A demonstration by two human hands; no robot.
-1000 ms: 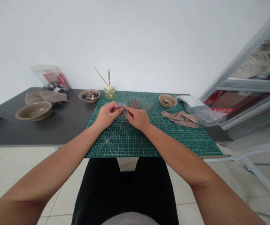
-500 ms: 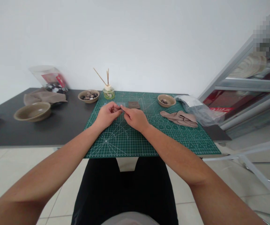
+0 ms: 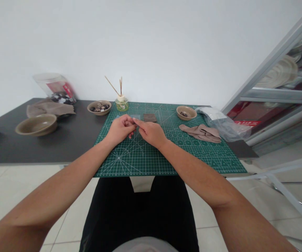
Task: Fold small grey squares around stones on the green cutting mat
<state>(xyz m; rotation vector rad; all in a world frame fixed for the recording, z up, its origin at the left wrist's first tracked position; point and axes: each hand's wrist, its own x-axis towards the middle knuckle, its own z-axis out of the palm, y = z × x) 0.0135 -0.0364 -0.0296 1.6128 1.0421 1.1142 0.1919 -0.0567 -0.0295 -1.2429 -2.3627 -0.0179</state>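
My left hand (image 3: 120,129) and my right hand (image 3: 152,133) meet fingertip to fingertip above the green cutting mat (image 3: 161,157). Both are closed in a pinch around something small and dark, mostly hidden by the fingers, so its kind does not show. Just behind my right hand a flat brownish-grey square (image 3: 150,118) lies on the mat. A pale, clear-looking sheet (image 3: 136,116) shows partly behind my left fingers.
Left stand a bowl of dark and pinkish stones (image 3: 100,107), a wide bowl (image 3: 37,125), a cloth (image 3: 50,107) and a clear container (image 3: 55,87). A reed diffuser (image 3: 121,103) stands behind. Right are a small bowl (image 3: 186,112), a crumpled cloth (image 3: 202,133) and a plastic bag (image 3: 224,122).
My fingers have shifted slightly around the small thing; my right index finger reaches further over the left fingertips, and a left finger now shows below. Everything else stays in place.
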